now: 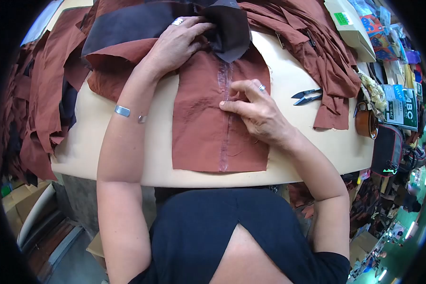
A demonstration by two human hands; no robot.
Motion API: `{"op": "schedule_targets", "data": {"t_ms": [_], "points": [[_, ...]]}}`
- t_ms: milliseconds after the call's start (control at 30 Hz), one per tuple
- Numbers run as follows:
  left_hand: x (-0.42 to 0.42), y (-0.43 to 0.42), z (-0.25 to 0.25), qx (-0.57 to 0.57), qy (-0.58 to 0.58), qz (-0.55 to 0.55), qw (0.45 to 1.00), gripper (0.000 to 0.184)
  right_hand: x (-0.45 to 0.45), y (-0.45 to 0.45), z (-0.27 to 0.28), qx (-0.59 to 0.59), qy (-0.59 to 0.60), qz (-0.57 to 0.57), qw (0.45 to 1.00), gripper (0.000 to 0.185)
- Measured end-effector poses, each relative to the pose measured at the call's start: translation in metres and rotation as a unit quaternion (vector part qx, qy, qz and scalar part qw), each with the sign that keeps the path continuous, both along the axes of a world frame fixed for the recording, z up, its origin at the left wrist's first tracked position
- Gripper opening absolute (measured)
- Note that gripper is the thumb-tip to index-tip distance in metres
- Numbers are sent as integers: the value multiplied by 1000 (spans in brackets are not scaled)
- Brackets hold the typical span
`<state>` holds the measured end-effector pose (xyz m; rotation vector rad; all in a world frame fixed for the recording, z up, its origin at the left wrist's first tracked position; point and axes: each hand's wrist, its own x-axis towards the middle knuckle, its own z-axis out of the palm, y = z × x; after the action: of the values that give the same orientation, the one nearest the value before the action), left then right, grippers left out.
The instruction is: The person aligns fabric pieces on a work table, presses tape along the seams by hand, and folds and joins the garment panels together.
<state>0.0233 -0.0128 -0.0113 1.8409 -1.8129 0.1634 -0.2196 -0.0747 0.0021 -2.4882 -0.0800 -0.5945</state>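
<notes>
1. the right hand (260,113) has its thumb and forefinger set a little apart, a gap showing between them; the thumb tip rests at the seam, and whether a fine thread lies at the fingers cannot be told.
2. the left hand (181,45) lies palm down with its fingers bent over the cloth at the upper edge of the work; some tips are hidden in the folds, so whether they pinch anything cannot be told.
3. under the right hand, the rust-brown rectangular cloth panel (194,135) lies mostly flat, its lower edge near the wearer's body.
4. a pale, shiny lengthwise seam strip (224,146) runs down the middle of that panel.
5. beside the left hand, dark navy smooth cloth (128,29) is bunched with more rust-brown fabric, one dark flap overlapping the panel's top.
6. all this lies on the cream-coloured smooth bench (286,111).
7. to the right, black-handled small metal snips (308,97) lie with blades parted, near a crumpled rust-brown cloth heap (326,71).
8. at the far left, layered rust-brown cloth pieces (35,123) hang over the edge.
</notes>
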Motion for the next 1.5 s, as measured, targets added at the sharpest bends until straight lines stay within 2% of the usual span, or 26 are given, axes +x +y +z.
{"op": "schedule_targets", "data": {"t_ms": [67,167,333,433,467,567,700,767,833,933,967,1000,1067,1100,1133,1233,1267,1300,1367,1400,1500], "points": [[2,-2,-3,0,-1,-5,1000,40,1,3,6,21,20,-13,999,28],[3,-3,-7,-26,-19,-10,999,40,11,6,-1,-19,26,-106,994,30],[-1,-1,0,-1,-13,0,1000,40,-4,12,10,-141,32,-24,989,26],[1,-2,-2,0,2,-5,1000,40,-8,14,10,-66,19,27,997,28],[1,-3,-4,-4,9,-11,1000,39,-7,13,11,-46,43,-1,998,34],[-2,1,3,5,-1,-12,1000,39,7,17,12,-28,84,-104,991,32],[-1,2,6,15,-14,-8,1000,42,-3,26,19,-159,123,-44,979,32],[-3,3,7,14,2,-11,1000,39,-16,36,17,-173,66,-22,983,29],[-1,3,7,7,17,-23,1000,41,-31,32,25,-24,90,-10,996,29],[2,2,4,27,12,-5,1000,42,-70,4,51,43,-31,-151,987,29],[2,2,4,34,15,-4,999,42,-93,-14,64,-32,-29,-251,967,29],[1,2,7,40,22,-11,999,43,-119,-34,70,-25,-71,-337,938,29],[3,2,7,42,16,-22,999,45,-176,-58,82,16,-49,-519,853,32],[2,2,7,46,23,-19,998,45,-210,-74,86,-80,24,-577,813,36],[1,2,9,49,30,-14,998,45,-234,-84,88,-104,75,-614,779,43],[-1,2,9,65,61,-8,996,46,-279,-117,85,-239,244,-610,715,51],[0,3,9,70,75,-8,995,46,-285,-127,83,-145,273,-629,713,63],[0,3,9,75,89,-6,993,47,-292,-139,77,-141,293,-619,715,66],[1,2,7,60,40,-5,997,47,-303,-159,62,-133,332,-595,720,71],[1,2,7,52,16,-3,999,47,-294,-159,63,-133,382,-607,684,76],[-3,3,11,65,48,-2,997,47,-284,-160,63,-133,403,-615,664,64]]}}
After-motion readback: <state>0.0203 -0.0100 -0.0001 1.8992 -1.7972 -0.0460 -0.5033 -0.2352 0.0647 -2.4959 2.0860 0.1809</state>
